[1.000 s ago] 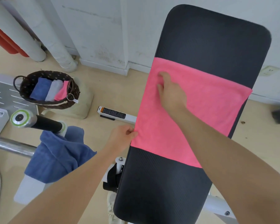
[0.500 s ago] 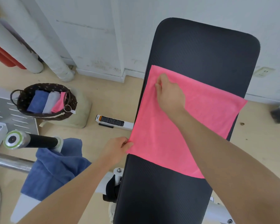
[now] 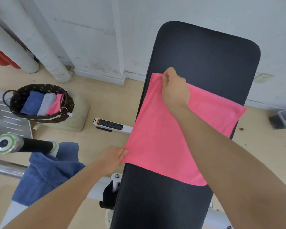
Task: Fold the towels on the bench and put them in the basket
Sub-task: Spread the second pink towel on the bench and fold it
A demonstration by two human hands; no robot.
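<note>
Across the black bench (image 3: 205, 52) lies a pink towel (image 3: 163, 138), spread flat over the middle of the pad. Left hand (image 3: 113, 156) pinches its near-left corner at about 8 o'clock of the towel, right hand (image 3: 174, 87) pinches the far-left corner up at 11 o'clock. Over at 9 o'clock on the floor sits the dark woven basket (image 3: 18, 98) with folded blue, grey and pink towels inside. Down at 7 o'clock a blue towel (image 3: 48, 172) hangs over a metal bar (image 3: 5, 167).
</note>
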